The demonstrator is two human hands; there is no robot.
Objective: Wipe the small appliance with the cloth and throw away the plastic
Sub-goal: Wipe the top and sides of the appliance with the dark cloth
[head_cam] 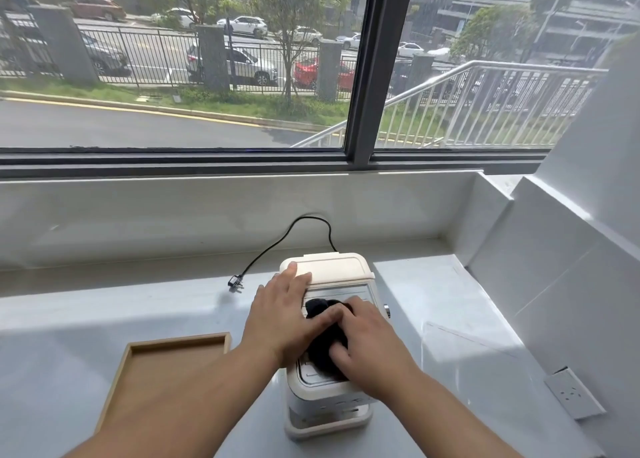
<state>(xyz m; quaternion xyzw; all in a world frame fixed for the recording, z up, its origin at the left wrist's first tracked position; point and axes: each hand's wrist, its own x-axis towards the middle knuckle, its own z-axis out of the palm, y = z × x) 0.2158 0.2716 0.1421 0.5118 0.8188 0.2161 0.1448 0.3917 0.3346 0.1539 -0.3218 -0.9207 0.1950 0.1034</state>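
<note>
The fingers (334, 317) of the right hand (370, 346) curl over a bunched black cloth (323, 350), thumb on the near side, and press it down onto the top panel of the small appliance (325, 398). The wiping looks to be in progress, with only the top being worked. Just left of those fingers lies the left hand (280, 315), its fingers straight and flat, grasping nothing. The tips rest on the cream lid (339, 267) at the far end, apparently steadying the body. The appliance stands upright on the bench (69, 336) directly beneath both hands.

Beyond the left fingertips its black cord (277, 246) trails across the bench to a loose plug (235, 282) — unplugged. Right of the right fingers, well apart, lies what looks like a clear plastic sheet (464, 346), faint against the bench and untouched — so the throwing away seems not yet done. Left of both hands sits a wooden tray (114, 381). No bin shows.
</note>
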